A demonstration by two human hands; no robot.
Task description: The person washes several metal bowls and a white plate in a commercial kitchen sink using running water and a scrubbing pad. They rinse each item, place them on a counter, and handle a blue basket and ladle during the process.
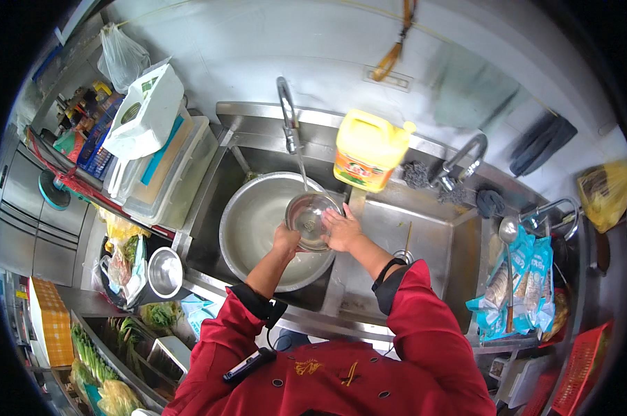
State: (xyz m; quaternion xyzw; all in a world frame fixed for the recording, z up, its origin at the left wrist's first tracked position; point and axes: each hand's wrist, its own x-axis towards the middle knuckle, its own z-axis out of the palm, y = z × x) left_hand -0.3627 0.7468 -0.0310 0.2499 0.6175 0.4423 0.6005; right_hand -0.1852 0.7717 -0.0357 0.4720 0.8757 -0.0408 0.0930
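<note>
A round metal bowl [309,229] is tilted under the running water of a chrome faucet [288,119]. My left hand [286,240] grips its left rim. My right hand [342,229] lies against the bowl's right inner side, fingers spread and thumb apart. Beneath both hands stands a large metal basin [251,249] holding cloudy water, set in the left compartment of a stainless steel sink [318,304]. Some water sits in the bowl, and a small pale patch shows at its bottom, too blurred to name.
A yellow jug [368,151] stands behind the sink divider. Right of it are steel wool scrubbers [416,174] and a second faucet [462,164]. Blue packages [521,281] with a ladle [509,231] lie at the right. Plastic bins [188,177] and a small metal bowl [165,272] stand left.
</note>
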